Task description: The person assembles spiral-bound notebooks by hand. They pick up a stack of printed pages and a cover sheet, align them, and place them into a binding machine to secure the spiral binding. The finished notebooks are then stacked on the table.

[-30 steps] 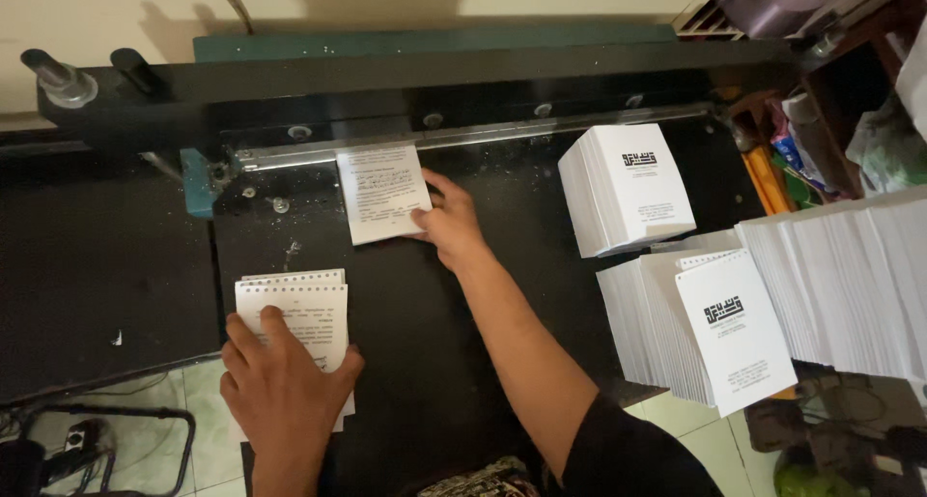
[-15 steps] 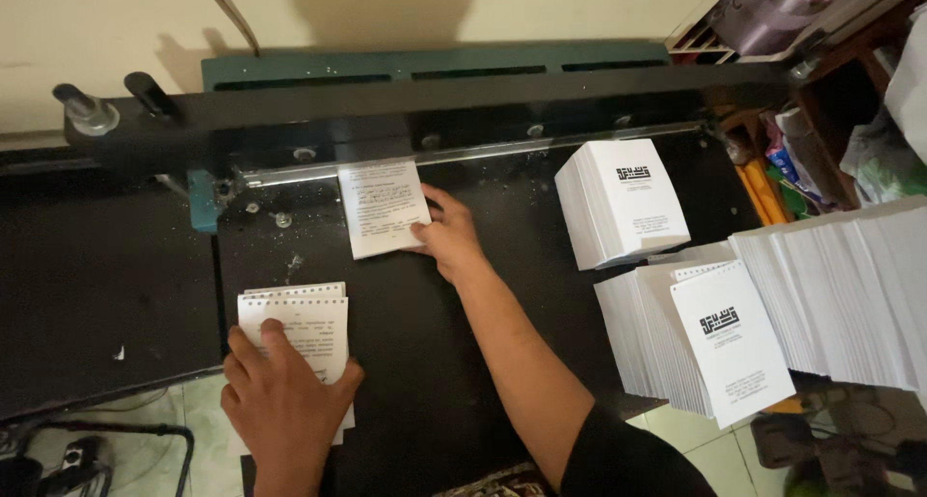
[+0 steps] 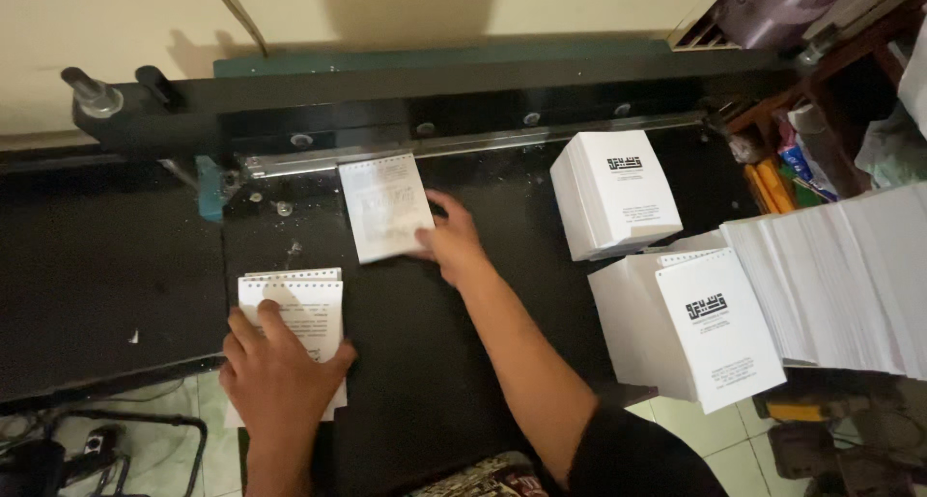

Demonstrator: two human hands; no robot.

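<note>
While both hands lie flat on paper, nothing is pinched or lifted.
Left hand (image 3: 280, 381): palm pressed on punched stack (image 3: 294, 318) at the bed's near edge, pinning it.
Right hand (image 3: 452, 241): fingers spread against the printed booklet (image 3: 386, 207), its top edge tucked under the metal bar (image 3: 463, 142), likely to keep it square.
Right side: white cover stacks (image 3: 618, 193), well apart.
Surface: black machine bed (image 3: 425, 362).
</note>
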